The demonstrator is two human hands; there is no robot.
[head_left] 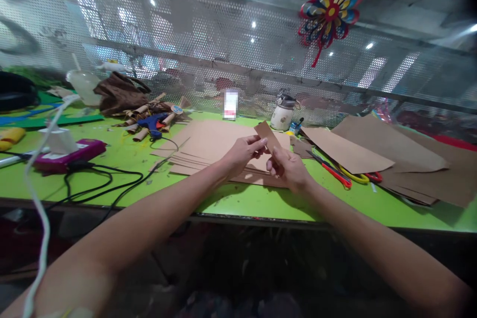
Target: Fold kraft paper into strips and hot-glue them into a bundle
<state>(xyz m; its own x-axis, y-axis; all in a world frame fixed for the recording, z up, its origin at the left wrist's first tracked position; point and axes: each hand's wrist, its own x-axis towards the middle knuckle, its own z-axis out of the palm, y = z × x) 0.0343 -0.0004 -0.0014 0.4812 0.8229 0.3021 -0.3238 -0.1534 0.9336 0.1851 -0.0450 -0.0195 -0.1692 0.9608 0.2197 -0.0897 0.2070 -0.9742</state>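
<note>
Between my two hands is a small strip of brown kraft paper (267,134), held up at a slant. My left hand (248,151) pinches its left edge between thumb and fingers. At the lower right end, my right hand (286,164) grips it, thumb on top and fingers curled beneath. Both hands are above a stack of large brown paper sheets (212,139) lying on the green table (238,203). To the right of my right hand lie scissors with red handles (337,175).
On the left stand a purple power strip (70,156) with black cables, a blue glue gun (151,123) and rolled paper tubes (140,134). A jug (283,112) and small blue jar (295,126) are behind. More brown sheets (410,149) lie right. A paper flower (331,10) hangs above.
</note>
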